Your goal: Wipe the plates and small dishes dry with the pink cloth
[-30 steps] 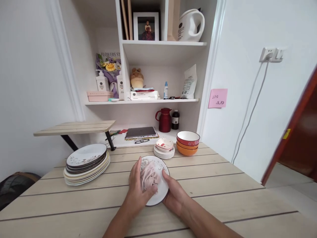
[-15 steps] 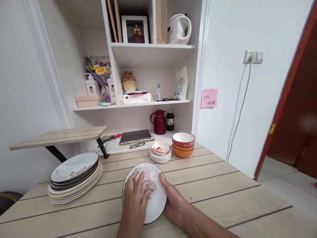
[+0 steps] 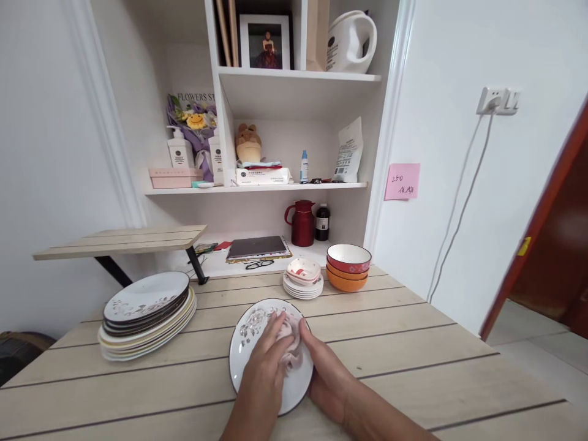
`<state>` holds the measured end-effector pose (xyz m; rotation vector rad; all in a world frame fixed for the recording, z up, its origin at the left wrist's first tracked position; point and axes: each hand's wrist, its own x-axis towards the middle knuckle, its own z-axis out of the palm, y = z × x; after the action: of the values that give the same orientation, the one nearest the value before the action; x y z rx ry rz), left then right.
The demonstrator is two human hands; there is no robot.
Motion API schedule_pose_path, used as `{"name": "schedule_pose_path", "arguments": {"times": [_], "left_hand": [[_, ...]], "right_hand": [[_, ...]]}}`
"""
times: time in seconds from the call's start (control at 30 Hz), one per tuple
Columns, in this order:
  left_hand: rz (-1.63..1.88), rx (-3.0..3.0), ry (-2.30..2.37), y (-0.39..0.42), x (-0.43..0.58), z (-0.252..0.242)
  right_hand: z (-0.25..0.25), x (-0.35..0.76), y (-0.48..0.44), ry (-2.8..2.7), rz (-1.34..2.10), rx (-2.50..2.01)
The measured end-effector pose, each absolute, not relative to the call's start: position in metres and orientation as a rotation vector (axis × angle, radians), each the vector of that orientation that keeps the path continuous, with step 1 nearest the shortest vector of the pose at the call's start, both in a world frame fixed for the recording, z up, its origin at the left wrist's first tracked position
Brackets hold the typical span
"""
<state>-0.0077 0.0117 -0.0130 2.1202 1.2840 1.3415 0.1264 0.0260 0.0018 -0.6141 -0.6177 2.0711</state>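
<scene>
A white plate (image 3: pixel 242 358) with a dark rim and a grey-brown flower pattern is tilted toward me over the table. At its right edge, my right hand (image 3: pixel 328 376) grips it, with the thumb on the face and the other fingers behind, mostly hidden. My left hand (image 3: pixel 264 367) presses a crumpled pale pink cloth (image 3: pixel 293 348) against the plate's face, its fingers curled over the cloth. Part of the flower pattern shows to the left of the fingers.
On the left of the wooden table (image 3: pixel 413 367) stands a stack of plates (image 3: pixel 149 300). Small dishes (image 3: pixel 303 285) and a stack of bowls (image 3: pixel 348 275) sit behind my hands. Farther back are a laptop (image 3: pixel 257 246), glasses (image 3: pixel 260 264) and a red jug (image 3: pixel 302 223).
My left hand and the cloth have slid to the right across the plate, uncovering the flowers on its left side. My right hand keeps its grip. The view has shifted slightly.
</scene>
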Motion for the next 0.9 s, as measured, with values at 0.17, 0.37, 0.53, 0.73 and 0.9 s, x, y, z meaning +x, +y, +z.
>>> {"name": "schedule_pose_path", "arguments": {"times": [0.17, 0.37, 0.53, 0.73, 0.9], "left_hand": [[1.309, 2.196, 1.581, 0.013, -0.006, -0.017], [1.193, 2.242, 1.742, 0.013, -0.011, -0.016], [0.896, 2.59, 1.604, 0.013, -0.015, -0.009], [1.046, 2.785, 1.849, 0.025, -0.013, -0.001], [1.059, 2.659, 2.211, 0.023, -0.016, 0.002]], "right_hand": [[0.001, 0.127, 0.026, -0.623, 2.094, -0.597], [-0.002, 0.127, 0.029, -0.593, 2.098, -0.607], [0.0, 0.126, 0.027, -0.579, 2.115, -0.621], [0.008, 0.122, 0.023, -0.619, 2.039, -0.613], [0.01, 0.126, 0.024, -0.527, 2.084, -0.623]]}}
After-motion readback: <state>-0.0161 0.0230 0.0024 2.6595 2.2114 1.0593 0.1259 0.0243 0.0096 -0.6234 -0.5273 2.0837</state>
